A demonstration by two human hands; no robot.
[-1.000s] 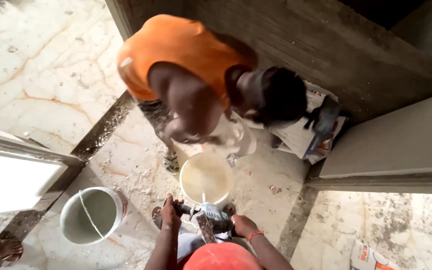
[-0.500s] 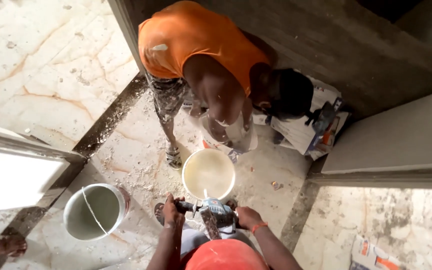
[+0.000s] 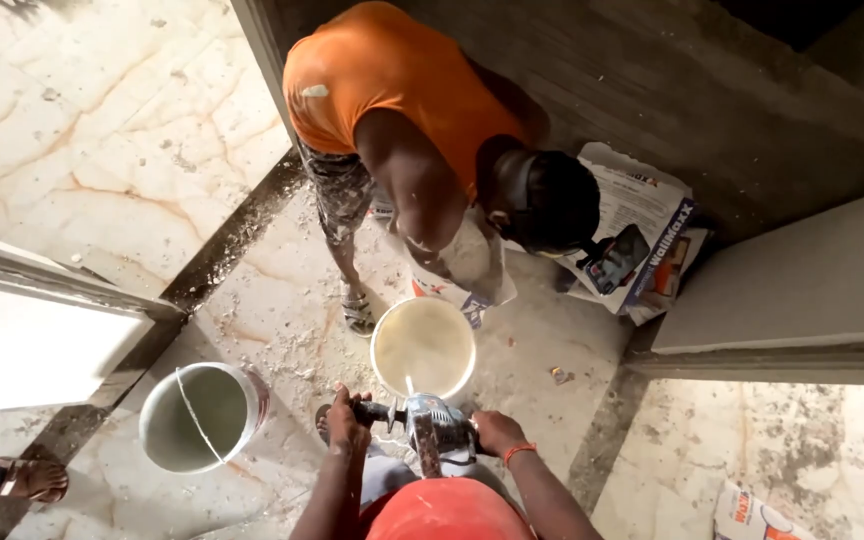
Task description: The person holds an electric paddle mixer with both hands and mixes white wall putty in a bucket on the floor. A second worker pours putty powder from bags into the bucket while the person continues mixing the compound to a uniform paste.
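Right now, logging this as I am watching from the head camera:

Step in hand: I am judging this to be mixing; the power mixer drill is being held over the white bucket with its shaft going down into the pale, creamy mix.

Left hand: my left hand is wrapping its fingers closed around the black side handle of the drill.

Right hand: my right hand is gripping the drill body on the other side, fingers curled shut; an orange band is showing at that wrist.

Bucket's place: it is standing on the dusty marble floor, just ahead of my hands and just beside the sandalled foot of the co-worker.

Co-worker: a person in an orange shirt is bending over the bucket and holding a pale bag above its far rim; whether powder is falling I cannot tell.

Nearby: a grey bucket with a wire handle is sitting to the left near the dark threshold strip; printed sacks are lying against the grey wall; another sandalled foot is showing at the lower left edge.

Next move, as I am judging it: keeping both grips firm and the shaft upright and centred, so the bucket is not tipping or splashing.
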